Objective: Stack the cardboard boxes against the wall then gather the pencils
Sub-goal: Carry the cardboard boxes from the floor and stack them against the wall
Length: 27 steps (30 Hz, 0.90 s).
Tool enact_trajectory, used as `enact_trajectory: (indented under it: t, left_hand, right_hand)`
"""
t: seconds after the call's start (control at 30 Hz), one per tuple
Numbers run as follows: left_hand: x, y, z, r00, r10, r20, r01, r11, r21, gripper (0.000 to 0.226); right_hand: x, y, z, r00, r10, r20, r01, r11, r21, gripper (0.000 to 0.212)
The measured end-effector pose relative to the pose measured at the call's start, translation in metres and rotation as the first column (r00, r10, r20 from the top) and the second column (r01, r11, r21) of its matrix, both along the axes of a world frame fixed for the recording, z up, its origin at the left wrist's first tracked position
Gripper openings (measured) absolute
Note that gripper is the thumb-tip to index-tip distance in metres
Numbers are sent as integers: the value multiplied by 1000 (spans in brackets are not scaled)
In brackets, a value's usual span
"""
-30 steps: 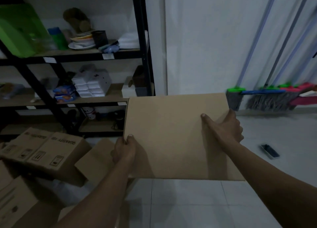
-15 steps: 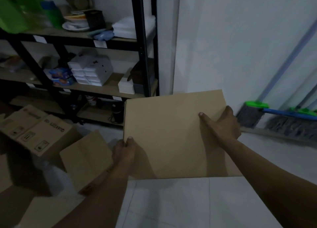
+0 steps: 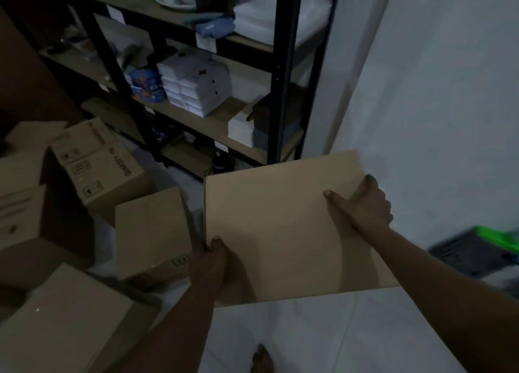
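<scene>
Head: cardboard box [image 3: 280, 226] between left hand [image 3: 209, 257], right hand [image 3: 365, 207]

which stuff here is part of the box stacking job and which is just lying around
Job: held cardboard box, gripped by left hand and right hand; printed carton, plain carton and nearest carton on the floor; wall. No pencils visible.

Lying about: black shelving rack, stacked white boxes, plate, blurred green broom head.
</scene>
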<state>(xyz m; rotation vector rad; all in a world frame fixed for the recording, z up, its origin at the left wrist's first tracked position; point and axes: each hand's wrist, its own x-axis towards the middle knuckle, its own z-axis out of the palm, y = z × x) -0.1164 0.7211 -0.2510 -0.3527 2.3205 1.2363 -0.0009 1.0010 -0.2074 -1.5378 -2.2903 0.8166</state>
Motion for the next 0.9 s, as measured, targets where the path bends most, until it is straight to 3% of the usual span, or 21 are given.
enact_trajectory:
  t: [0.27, 0.5, 0.67, 0.9]
  left_hand:
    - [-5, 46, -22, 980, 195, 36, -195, 981, -9, 53]
    - [26, 121, -34, 900, 430, 67, -427, 903, -55, 50]
    - [50, 174, -38, 849, 521, 87, -517, 853, -68, 42]
    - [74, 239, -50, 787, 596, 161, -584, 803, -118, 50]
  right_hand:
    - [-60, 66, -22, 969, 247, 14, -246, 967, -70, 116]
    - [-117, 151, -51, 845, 535, 23, -520, 830, -203, 129]
    - [-142, 200, -67, 756, 654, 0, -639, 738, -217, 124]
    - [-160, 251, -95, 665, 745, 52, -710, 653, -264, 122]
